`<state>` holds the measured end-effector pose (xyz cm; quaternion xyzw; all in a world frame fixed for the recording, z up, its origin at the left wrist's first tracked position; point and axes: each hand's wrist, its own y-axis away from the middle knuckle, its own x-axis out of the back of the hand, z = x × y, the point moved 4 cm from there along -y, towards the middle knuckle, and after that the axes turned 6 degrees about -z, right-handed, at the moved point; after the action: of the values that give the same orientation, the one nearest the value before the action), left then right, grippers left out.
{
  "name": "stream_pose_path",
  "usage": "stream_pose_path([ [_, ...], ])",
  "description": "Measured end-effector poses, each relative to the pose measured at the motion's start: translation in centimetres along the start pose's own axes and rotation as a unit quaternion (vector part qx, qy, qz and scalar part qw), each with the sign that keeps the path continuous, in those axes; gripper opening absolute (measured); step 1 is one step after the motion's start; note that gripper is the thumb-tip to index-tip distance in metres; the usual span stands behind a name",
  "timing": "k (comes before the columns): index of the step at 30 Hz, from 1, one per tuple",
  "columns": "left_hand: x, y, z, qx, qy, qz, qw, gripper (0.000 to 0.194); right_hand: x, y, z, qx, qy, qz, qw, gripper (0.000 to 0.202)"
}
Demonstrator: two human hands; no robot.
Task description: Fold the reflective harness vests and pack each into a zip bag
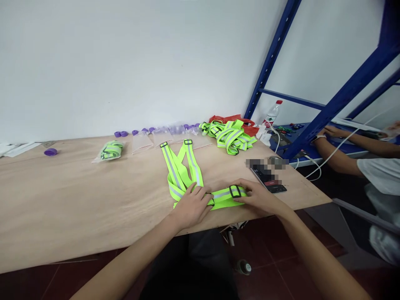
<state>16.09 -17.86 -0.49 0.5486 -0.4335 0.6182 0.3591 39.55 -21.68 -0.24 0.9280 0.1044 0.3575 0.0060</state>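
Note:
A neon-yellow reflective vest (pixel 175 171) made of straps with silver stripes lies near the table's front edge. Two of its straps run away from me, each with a black buckle at the far end. My left hand (pixel 194 205) rests over the gathered straps, its fingers bent around them beside a black buckle partly hidden beneath. At the right end of the waist strap, my right hand (pixel 254 196) grips the folded band between thumb and fingers, just by another black buckle (pixel 235 191). The band stretches flat between both hands.
Several more reflective straps (pixel 236 135) are heaped on a red bag (pixel 229 118). Clear plastic bags (pixel 142 141), a bagged vest (pixel 111 151) and purple caps (pixel 50 152) line the back. A phone (pixel 267 178) lies right. Past a blue frame (pixel 337 89), another person's arms (pixel 337 154) show.

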Motion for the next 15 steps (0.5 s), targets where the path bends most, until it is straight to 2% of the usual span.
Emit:
stream_pose_path([
  [3, -0.4, 0.4, 1.0, 0.016, -0.069, -0.003, 0.997, 0.035, -0.5, 0.2, -0.8, 0.009, -0.068, 0.046, 0.997, 0.039],
  [5, -0.6, 0.9, 2.0, 0.053, -0.097, 0.004, 0.994, 0.042, -1.0, 0.2, -1.2, 0.026, -0.11, 0.081, 0.99, 0.039],
  [8, -1.0, 1.6, 3.5, 0.123, -0.081, 0.021, 0.989, 0.053, -1.8, -0.2, -1.7, 0.046, -0.154, 0.111, 0.981, 0.039],
  [12, -1.4, 2.1, 4.4, 0.219, -0.051, 0.025, 0.974, 0.054, -2.4, -0.7, -2.7, 0.053, -0.149, 0.093, 0.983, 0.05],
  [15, -1.7, 2.1, 4.5, 0.254, -0.032, 0.019, 0.967, 0.054, -2.5, -1.0, -3.5, 0.041, -0.109, 0.066, 0.991, 0.054],
])
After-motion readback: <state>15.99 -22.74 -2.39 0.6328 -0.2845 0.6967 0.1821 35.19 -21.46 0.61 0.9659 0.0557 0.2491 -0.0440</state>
